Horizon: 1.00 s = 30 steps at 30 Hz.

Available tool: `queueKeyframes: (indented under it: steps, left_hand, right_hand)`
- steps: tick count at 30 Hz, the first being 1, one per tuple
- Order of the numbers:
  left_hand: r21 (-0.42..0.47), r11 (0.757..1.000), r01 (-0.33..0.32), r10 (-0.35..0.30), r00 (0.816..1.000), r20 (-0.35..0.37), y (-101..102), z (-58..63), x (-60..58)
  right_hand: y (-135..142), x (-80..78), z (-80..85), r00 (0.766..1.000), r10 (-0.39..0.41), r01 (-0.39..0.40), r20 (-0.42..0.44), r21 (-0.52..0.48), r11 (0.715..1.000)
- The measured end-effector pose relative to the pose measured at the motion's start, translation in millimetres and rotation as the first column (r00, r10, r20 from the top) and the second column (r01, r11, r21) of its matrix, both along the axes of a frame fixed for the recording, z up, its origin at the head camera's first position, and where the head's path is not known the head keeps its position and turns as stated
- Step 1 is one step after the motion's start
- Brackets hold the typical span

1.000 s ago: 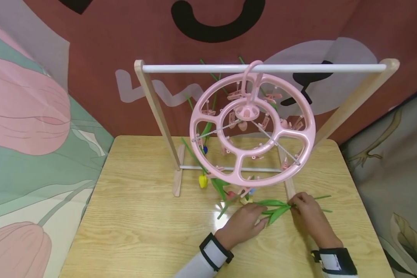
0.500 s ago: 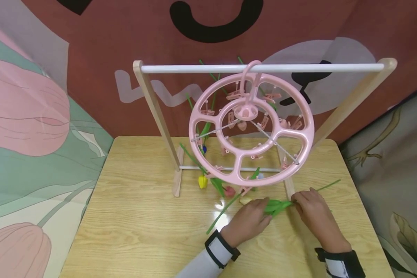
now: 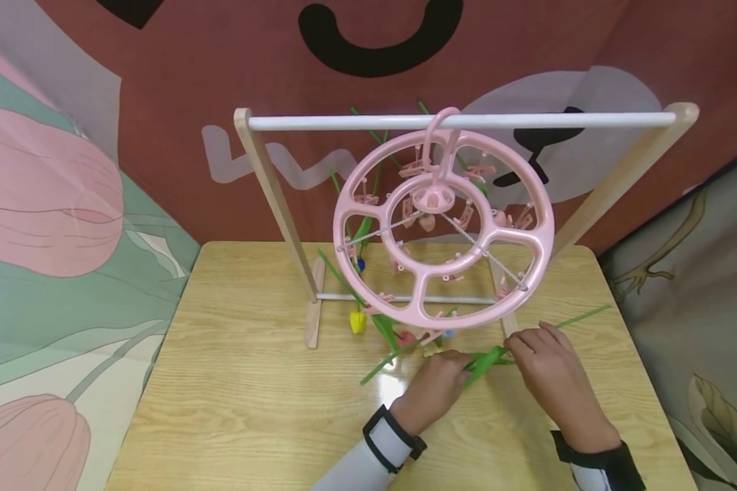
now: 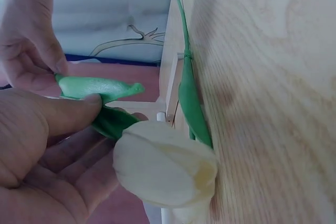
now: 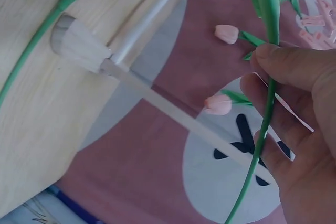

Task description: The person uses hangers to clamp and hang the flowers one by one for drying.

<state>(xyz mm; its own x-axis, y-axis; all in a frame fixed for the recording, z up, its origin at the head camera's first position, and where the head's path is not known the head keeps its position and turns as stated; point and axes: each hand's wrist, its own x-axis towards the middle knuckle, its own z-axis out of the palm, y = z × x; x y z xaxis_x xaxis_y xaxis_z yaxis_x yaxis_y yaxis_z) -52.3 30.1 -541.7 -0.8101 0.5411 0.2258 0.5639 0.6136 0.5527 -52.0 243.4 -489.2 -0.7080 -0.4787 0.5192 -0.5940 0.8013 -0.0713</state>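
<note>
A cream artificial tulip is held between both hands in front of the rack. My left hand pinches its green leaves between thumb and fingers, close to the flower head. Farther down, my right hand pinches the green stem between thumb and forefinger, and the stem's free end sticks out beyond it. On the tabletop below lies another green stem with a leaf; its flower is hidden in the left wrist view.
A round pink clip hanger hangs from the white rod of a wooden rack on the table. Yellow, red and blue tulips hang from it. One green stem juts toward the left forearm.
My right hand has risen slightly, and the held stem's free end now points up and right. My left hand has shifted a little right. The stem jutting from the hanger has swung.
</note>
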Motion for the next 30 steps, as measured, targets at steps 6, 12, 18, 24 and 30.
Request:
queueKeyframes:
  steps: [6,12,18,24,30]
  left_hand:
    - [0.043,0.998,-0.034,0.035,0.999,-0.013,-1,1.8,-1.4]
    - [0.129,0.991,-0.036,0.048,0.994,-0.097,-5,1.3,-1.7]
    - [0.157,0.987,-0.041,0.059,0.992,-0.116,-7,-1.6,-2.6]
    - [0.182,0.982,-0.058,0.081,0.989,-0.123,-7,0.0,-0.9]
    - [0.261,0.964,-0.045,0.083,0.987,-0.137,-13,1.5,2.1]
  right_hand:
    - [-8,4.8,12.8,0.999,0.014,-0.014,-0.041,0.008,1.0]
    - [-16,6.5,24.3,0.984,0.104,-0.122,-0.145,-0.119,0.985]
    - [-16,8.6,32.4,0.979,0.109,-0.14,-0.175,-0.176,0.974]
    - [-11,15.5,29.1,0.967,0.18,-0.243,-0.18,-0.433,0.868]
    - [-2,13.9,22.4,0.981,0.121,-0.187,-0.152,-0.576,0.795]
